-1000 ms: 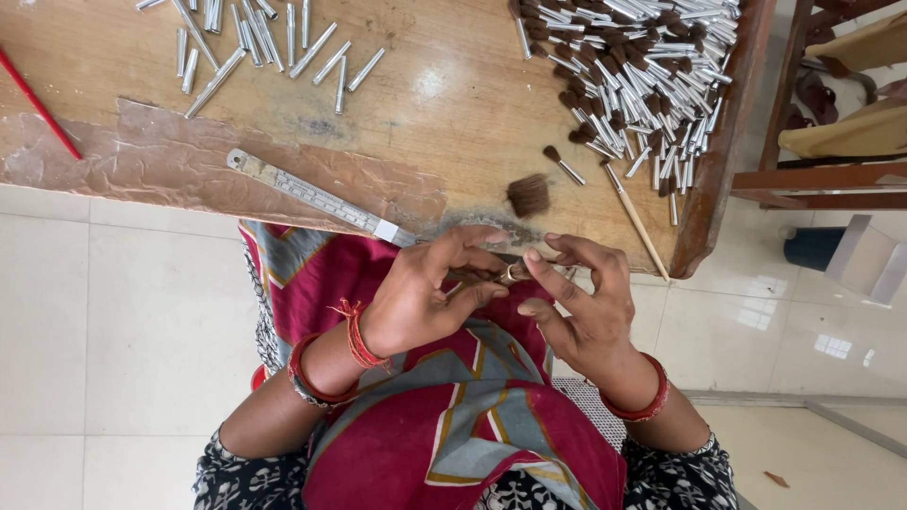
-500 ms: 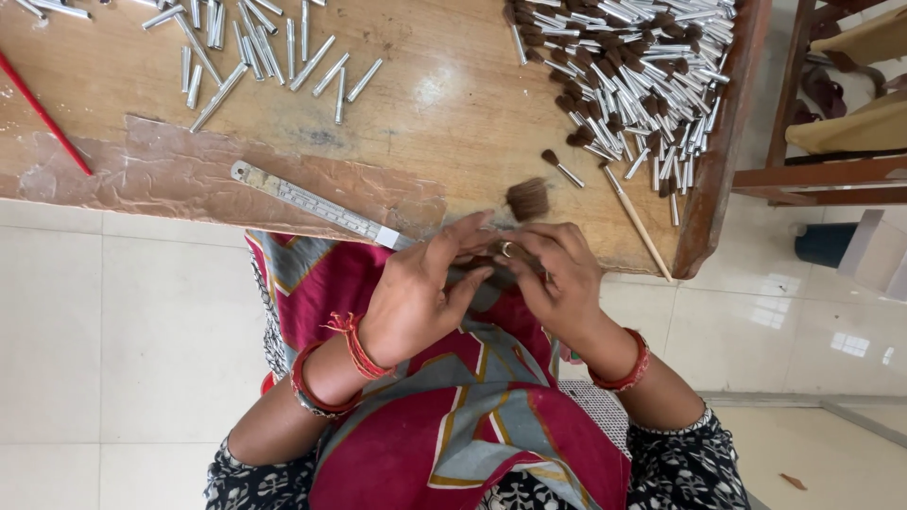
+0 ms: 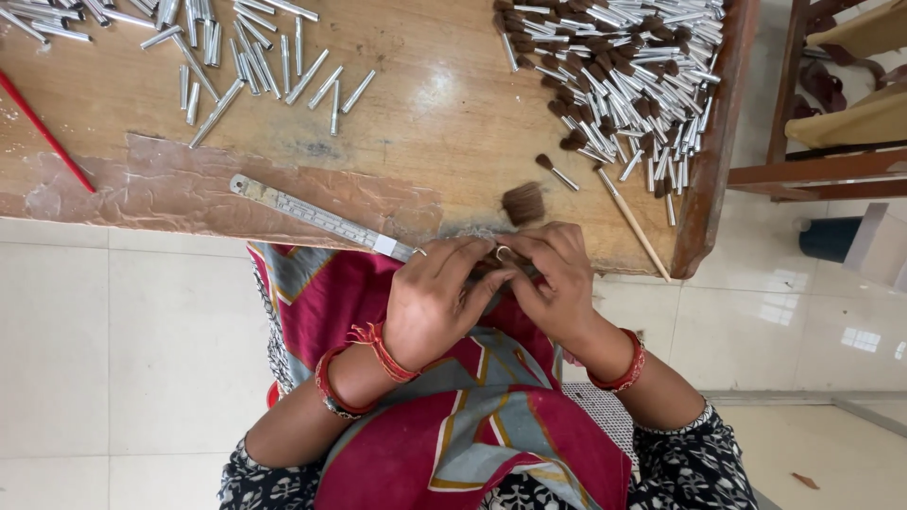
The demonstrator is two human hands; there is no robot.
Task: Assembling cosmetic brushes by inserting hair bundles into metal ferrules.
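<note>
Bristle tuft (image 3: 498, 267): pinched between both hands at the table edge (image 3: 453, 231).
Left hand (image 3: 436, 300): fingers closed on it.
Right hand (image 3: 556, 281): likewise gripping.
Nearby: loose tuft (image 3: 523, 203), ruler (image 3: 321, 218).

Brush-making workshop, wooden workbench (image 3: 444, 113), heaped metal ferrules (image 3: 633, 66), steel ruler (image 3: 321, 217)

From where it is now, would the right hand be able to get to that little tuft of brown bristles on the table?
Probably yes. The right hand sits at the table edge, just below the brown tuft, with nothing between them. It is pressed against the left hand, though, working on something small.
</note>
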